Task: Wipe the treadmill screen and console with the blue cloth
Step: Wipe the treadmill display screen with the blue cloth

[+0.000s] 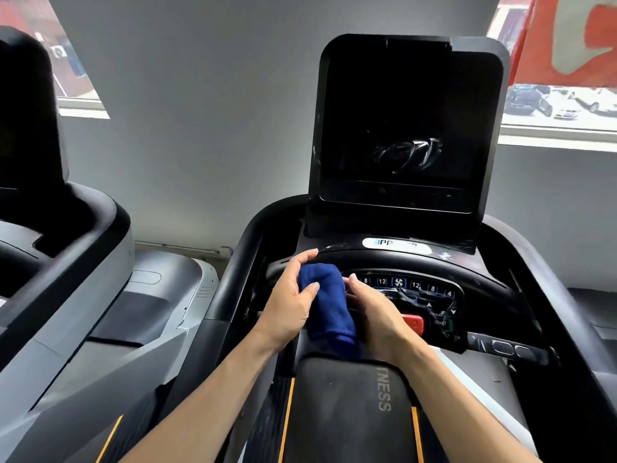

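Fingers (309, 259) of our left hand (289, 305) and right hand (377, 315) curl round the blue cloth (329, 302), bunched over the console (417, 292) below the dark screen (407, 121); we should fold it flat before wiping.

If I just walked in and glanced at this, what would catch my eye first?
Probably the blue cloth, bunched up and held between the left hand and right hand low in the middle, over the treadmill's button panel. Above it rises the big dark screen, switched off. A red stop button shows just right of the hands.
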